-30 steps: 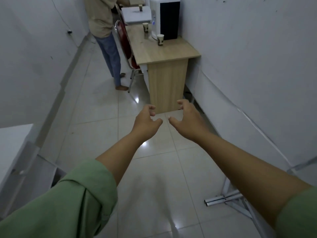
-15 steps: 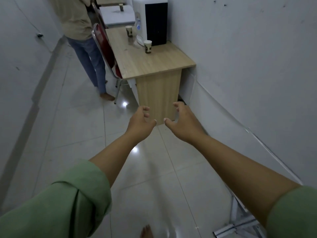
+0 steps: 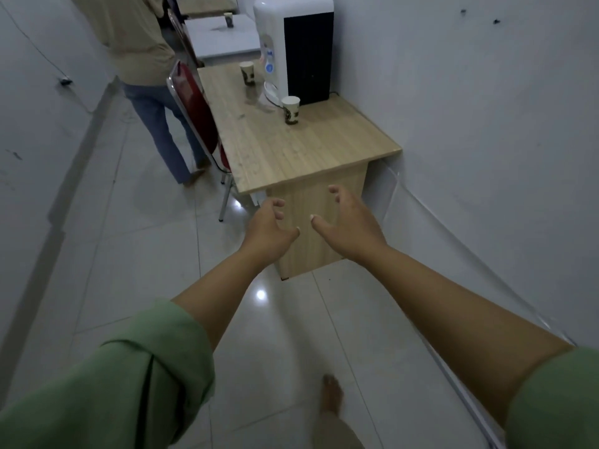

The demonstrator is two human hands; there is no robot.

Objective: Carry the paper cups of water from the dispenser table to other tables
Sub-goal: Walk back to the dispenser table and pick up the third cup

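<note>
no readable writing anywhere, tbh. the near cup (image 3: 290, 110) has a dark round logo on its side, but it's too small and blurry to make out. the far cup (image 3: 247, 73) has a dark print too, same story. the dispenser (image 3: 293, 50) has a blue label on its white front, can't read it either.

both cups sit on the wood table (image 3: 291, 150): near cup just beside the dispenser's tray, far cup further back on the dispenser's left. a third cup (image 3: 229, 20) is on the white table (image 3: 220, 37) behind.

left hand (image 3: 267, 233) and right hand (image 3: 348, 223) are out in front, side by side, fingers spread and curled, holding nothing. they're below the table's front edge, well short of the cups.

vs half a second ago: the table is closer and takes up more of the view, the hands are in pretty much the same pose, and a bare foot (image 3: 331, 398) shows more fully on the tile floor (image 3: 129, 254). the other person (image 3: 146, 59) is still by the red chair (image 3: 194, 105), now further up in the view.
</note>
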